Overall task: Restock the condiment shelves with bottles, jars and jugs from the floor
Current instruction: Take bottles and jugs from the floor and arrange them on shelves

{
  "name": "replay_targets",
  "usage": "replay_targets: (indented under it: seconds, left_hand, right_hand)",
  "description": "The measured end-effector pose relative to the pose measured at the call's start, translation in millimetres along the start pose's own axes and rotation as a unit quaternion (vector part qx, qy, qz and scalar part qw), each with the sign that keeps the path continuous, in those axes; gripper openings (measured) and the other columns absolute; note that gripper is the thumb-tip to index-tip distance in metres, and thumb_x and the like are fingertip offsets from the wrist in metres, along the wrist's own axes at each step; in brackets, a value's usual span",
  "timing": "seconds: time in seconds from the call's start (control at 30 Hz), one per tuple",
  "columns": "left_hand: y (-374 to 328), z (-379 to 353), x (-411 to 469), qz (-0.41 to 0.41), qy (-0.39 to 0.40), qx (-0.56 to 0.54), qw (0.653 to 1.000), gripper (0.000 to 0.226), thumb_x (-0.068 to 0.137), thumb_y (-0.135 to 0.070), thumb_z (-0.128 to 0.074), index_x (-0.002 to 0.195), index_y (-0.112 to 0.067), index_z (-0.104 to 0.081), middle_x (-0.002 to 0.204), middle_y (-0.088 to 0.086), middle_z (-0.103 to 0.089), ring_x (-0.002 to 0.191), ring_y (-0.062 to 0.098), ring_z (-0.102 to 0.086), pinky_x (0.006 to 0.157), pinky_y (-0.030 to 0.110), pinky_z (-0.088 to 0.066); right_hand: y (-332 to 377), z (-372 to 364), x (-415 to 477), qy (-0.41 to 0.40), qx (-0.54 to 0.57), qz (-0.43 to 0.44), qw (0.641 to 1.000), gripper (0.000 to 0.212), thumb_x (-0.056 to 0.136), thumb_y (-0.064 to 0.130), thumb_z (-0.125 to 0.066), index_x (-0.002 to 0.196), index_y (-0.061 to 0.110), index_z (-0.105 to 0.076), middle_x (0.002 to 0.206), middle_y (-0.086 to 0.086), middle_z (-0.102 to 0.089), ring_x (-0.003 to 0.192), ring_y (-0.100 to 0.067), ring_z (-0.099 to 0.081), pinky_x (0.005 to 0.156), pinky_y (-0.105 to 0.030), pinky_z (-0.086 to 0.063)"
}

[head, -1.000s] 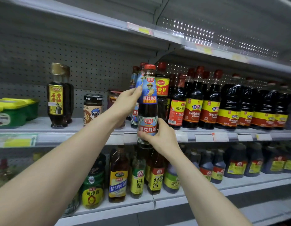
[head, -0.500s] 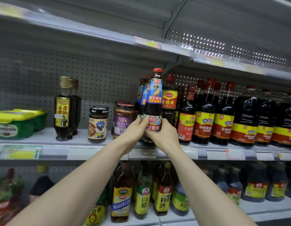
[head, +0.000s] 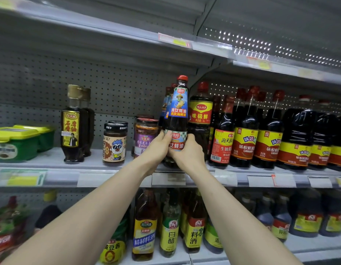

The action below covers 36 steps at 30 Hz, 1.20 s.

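A tall dark oyster sauce bottle (head: pixel 178 109) with a red cap and blue label stands upright at the front of the middle shelf (head: pixel 108 165). My left hand (head: pixel 156 148) grips its lower body from the left. My right hand (head: pixel 188 153) grips it from the right, and both cover the bottle's base. Two more bottles of the same kind (head: pixel 166 106) stand right behind it.
Left of the bottle are a chili jar (head: pixel 144 136), a cartoon-label jar (head: pixel 114 143), a sesame oil bottle (head: pixel 72 125) and green tubs (head: pixel 14 142). Soy sauce bottles (head: pixel 244 131) fill the shelf to the right. The lower shelf holds vinegar and cooking wine bottles (head: pixel 170 226). An upper shelf (head: pixel 185 41) overhangs.
The bottle has come down from above the shelf edge onto the shelf in front of its row. My left hand slid from the neck to the lower body. The camera moved closer.
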<state>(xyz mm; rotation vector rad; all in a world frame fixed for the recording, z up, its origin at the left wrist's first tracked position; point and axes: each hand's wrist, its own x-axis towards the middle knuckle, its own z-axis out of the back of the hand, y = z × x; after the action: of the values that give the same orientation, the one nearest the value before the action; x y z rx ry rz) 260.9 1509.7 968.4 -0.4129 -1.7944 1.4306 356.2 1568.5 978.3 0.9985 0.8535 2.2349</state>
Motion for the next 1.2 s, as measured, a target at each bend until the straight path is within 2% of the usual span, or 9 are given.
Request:
replay_targets:
  seconds: [0.17, 0.27, 0.37, 0.53, 0.83, 1.03, 1.2]
  left_hand:
    - [0, -2, 6, 0.010, -0.016, 0.012, 1.000, 0.038, 0.106, -0.036, -0.038, 0.137, -0.018, -0.050, 0.125, 0.006, -0.065, 0.116, 0.020, -0.062, 0.107, 0.045, -0.046]
    - [0, -4, 9, 0.017, -0.031, 0.014, 0.999, 0.039, 0.106, -0.037, -0.037, 0.139, -0.018, -0.049, 0.124, 0.006, -0.065, 0.113, 0.019, -0.062, 0.104, 0.043, -0.048]
    - [2, -6, 11, 0.026, -0.045, 0.000, 0.999, 0.039, 0.106, -0.036, -0.037, 0.138, -0.018, -0.049, 0.124, 0.007, -0.064, 0.112, 0.020, -0.062, 0.102, 0.041, -0.050]
    - [4, -9, 12, 0.035, -0.050, 0.017, 0.998, 0.040, 0.106, -0.033, -0.036, 0.140, -0.014, -0.047, 0.126, 0.009, -0.063, 0.113, 0.020, -0.062, 0.099, 0.036, -0.050]
    - [9, -10, 12, 0.032, -0.068, 0.038, 0.996, 0.039, 0.107, -0.028, -0.038, 0.143, -0.013, -0.043, 0.130, 0.010, -0.060, 0.118, 0.023, -0.059, 0.107, 0.044, -0.046]
    - [10, -8, 11, 0.029, -0.060, 0.034, 0.997, 0.037, 0.107, -0.027, -0.037, 0.140, -0.012, -0.045, 0.128, 0.012, -0.062, 0.115, 0.023, -0.061, 0.101, 0.039, -0.049]
    - [11, -6, 10, 0.041, -0.057, 0.033, 0.997, 0.036, 0.107, -0.028, -0.037, 0.139, -0.015, -0.047, 0.126, 0.010, -0.062, 0.114, 0.023, -0.062, 0.100, 0.042, -0.051]
  right_hand:
    - [-2, -5, 8, -0.005, 0.000, -0.007, 1.000, 0.060, 0.080, 0.046, -0.077, 0.124, 0.018, -0.047, 0.114, -0.004, -0.065, 0.103, -0.025, -0.064, 0.091, -0.045, -0.055]
    - [-3, -9, 13, -0.010, 0.002, -0.011, 1.000, 0.057, 0.081, 0.045, -0.078, 0.123, 0.018, -0.050, 0.114, -0.003, -0.065, 0.103, -0.023, -0.064, 0.086, -0.039, -0.055]
    - [-5, -12, 18, -0.017, -0.001, -0.015, 1.000, 0.054, 0.082, 0.045, -0.077, 0.121, 0.018, -0.051, 0.113, -0.003, -0.066, 0.103, -0.024, -0.063, 0.078, -0.034, -0.048]
    - [-10, -17, 21, -0.021, -0.001, -0.018, 1.000, 0.050, 0.082, 0.042, -0.077, 0.117, 0.017, -0.051, 0.112, -0.004, -0.065, 0.104, -0.026, -0.062, 0.077, -0.034, -0.045]
    - [-19, -21, 23, -0.023, -0.002, -0.018, 1.000, 0.049, 0.081, 0.044, -0.076, 0.118, 0.018, -0.056, 0.113, -0.005, -0.066, 0.109, -0.029, -0.060, 0.076, -0.031, -0.038]
    - [-25, -15, 22, 0.020, 0.009, 0.003, 1.000, 0.049, 0.078, 0.040, -0.081, 0.117, 0.020, -0.059, 0.105, 0.003, -0.066, 0.102, -0.021, -0.064, 0.077, -0.029, -0.044]
    - [-31, -12, 19, 0.045, 0.006, 0.009, 0.999, 0.054, 0.075, 0.041, -0.086, 0.119, 0.020, -0.061, 0.110, 0.003, -0.068, 0.102, -0.016, -0.064, 0.079, -0.027, -0.048]
